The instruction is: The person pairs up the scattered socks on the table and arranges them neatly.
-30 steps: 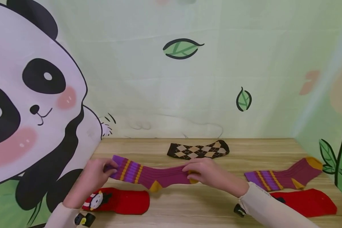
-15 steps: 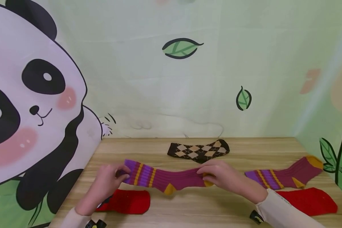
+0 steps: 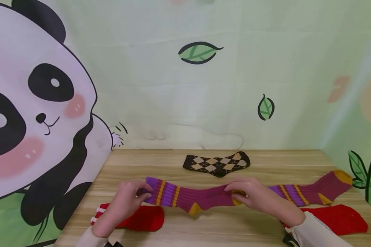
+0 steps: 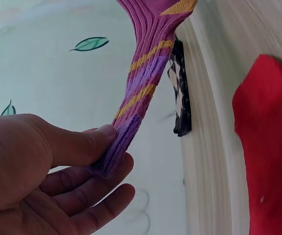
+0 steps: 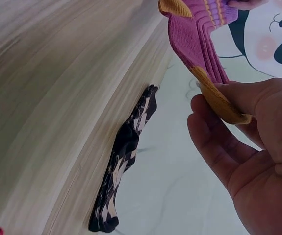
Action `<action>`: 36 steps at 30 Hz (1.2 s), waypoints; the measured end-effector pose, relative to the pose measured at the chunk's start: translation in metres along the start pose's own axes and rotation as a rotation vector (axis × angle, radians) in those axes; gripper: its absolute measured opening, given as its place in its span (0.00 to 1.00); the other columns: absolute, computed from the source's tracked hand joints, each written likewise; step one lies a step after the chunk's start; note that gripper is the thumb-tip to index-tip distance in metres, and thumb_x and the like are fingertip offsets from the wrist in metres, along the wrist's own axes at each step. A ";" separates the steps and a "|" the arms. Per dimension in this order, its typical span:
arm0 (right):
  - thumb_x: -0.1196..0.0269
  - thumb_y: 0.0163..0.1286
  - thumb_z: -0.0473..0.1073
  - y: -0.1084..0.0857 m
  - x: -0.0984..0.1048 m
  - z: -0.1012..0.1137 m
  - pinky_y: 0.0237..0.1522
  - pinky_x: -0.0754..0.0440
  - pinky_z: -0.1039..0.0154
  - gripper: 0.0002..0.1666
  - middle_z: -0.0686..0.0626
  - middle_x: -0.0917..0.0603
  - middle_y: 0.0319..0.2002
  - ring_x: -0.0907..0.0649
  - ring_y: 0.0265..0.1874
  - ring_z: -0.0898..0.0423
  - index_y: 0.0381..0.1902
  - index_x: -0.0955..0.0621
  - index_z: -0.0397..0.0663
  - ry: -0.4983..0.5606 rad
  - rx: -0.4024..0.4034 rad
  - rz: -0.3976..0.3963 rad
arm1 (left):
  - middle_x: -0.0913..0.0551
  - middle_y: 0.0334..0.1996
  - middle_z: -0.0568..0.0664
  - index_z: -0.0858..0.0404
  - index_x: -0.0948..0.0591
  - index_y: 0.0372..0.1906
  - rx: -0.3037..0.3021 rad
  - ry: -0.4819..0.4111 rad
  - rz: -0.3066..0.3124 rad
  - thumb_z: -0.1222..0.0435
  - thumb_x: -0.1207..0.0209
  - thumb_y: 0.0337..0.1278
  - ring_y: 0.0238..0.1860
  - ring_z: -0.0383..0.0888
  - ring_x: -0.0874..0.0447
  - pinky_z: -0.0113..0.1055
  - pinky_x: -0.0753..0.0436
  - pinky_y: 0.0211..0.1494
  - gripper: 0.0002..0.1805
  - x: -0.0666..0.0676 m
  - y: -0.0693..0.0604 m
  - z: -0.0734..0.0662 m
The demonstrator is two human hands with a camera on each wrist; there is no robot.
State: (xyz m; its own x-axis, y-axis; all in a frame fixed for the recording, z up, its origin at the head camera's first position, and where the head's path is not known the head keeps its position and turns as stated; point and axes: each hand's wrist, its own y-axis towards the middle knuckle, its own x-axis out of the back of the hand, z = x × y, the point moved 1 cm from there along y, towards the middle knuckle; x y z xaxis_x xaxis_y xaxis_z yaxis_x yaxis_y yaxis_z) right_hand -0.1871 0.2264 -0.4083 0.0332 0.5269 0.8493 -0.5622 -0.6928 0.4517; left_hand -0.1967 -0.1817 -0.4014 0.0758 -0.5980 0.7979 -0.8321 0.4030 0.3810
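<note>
Pale green fabric printed with leaves and a large black-and-white panda (image 3: 49,96) hangs behind a light wood-grain table (image 3: 204,228). You hold a ribbed magenta knit sock with purple and mustard stripes (image 3: 201,197) stretched sideways above the tabletop, sagging slightly between your hands, its mustard heel pointing down. Your left hand (image 3: 125,200) pinches the purple cuff between thumb and index finger, the gap there closed on the knit, while the other fingers are loosely bent and spread apart. Your right hand (image 3: 255,197) pinches the mustard toe between thumb and fingertips, with the remaining fingers partly curled. Beyond the held sock lies a black-and-tan argyle sock (image 3: 216,164), near the table's back edge. To your right, a second striped magenta sock (image 3: 315,187) lies flat, its cuff end partly hidden by your hand. Just nearer to you is a plain red fabric sock (image 3: 343,219), partly covered by your pale sleeve (image 3: 318,230). On your left, another red sock with white-striped trim (image 3: 145,219) lies partly behind your forearm.
</note>
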 end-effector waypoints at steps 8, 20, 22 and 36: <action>0.30 0.64 0.27 -0.015 0.010 -0.005 0.46 0.13 0.59 0.18 0.48 0.12 0.51 0.13 0.49 0.51 0.50 0.13 0.47 0.026 -0.105 0.074 | 0.13 0.29 0.42 0.60 0.11 0.32 -0.022 -0.038 0.035 0.75 0.27 0.51 0.28 0.31 0.21 0.27 0.18 0.31 0.08 -0.010 0.002 -0.006; 0.30 0.63 0.28 -0.041 0.021 -0.009 0.42 0.13 0.61 0.19 0.47 0.12 0.50 0.12 0.46 0.53 0.51 0.13 0.48 0.014 -0.133 0.061 | 0.13 0.29 0.43 0.60 0.11 0.33 -0.060 -0.087 0.102 0.74 0.28 0.54 0.28 0.31 0.22 0.28 0.19 0.31 0.06 -0.029 0.008 -0.013; 0.31 0.65 0.28 -0.045 0.023 -0.009 0.42 0.13 0.61 0.19 0.48 0.12 0.51 0.13 0.46 0.54 0.52 0.13 0.48 0.024 -0.166 0.078 | 0.13 0.29 0.43 0.60 0.11 0.32 -0.059 -0.091 0.105 0.73 0.27 0.54 0.28 0.31 0.22 0.28 0.19 0.31 0.05 -0.031 0.008 -0.015; 0.31 0.66 0.30 -0.070 0.023 -0.013 0.39 0.14 0.66 0.17 0.48 0.13 0.50 0.14 0.44 0.61 0.51 0.13 0.49 0.055 -0.227 0.146 | 0.11 0.31 0.45 0.61 0.11 0.32 -0.094 -0.131 0.159 0.73 0.28 0.55 0.30 0.32 0.19 0.27 0.18 0.32 0.05 -0.045 0.007 -0.026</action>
State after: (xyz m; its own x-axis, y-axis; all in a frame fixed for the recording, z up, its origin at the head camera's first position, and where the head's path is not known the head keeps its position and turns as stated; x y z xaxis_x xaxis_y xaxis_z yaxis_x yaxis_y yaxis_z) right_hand -0.1583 0.2933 -0.4239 -0.1031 0.4600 0.8819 -0.7290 -0.6382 0.2476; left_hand -0.1913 -0.1336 -0.4224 -0.1295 -0.6045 0.7860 -0.7724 0.5586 0.3023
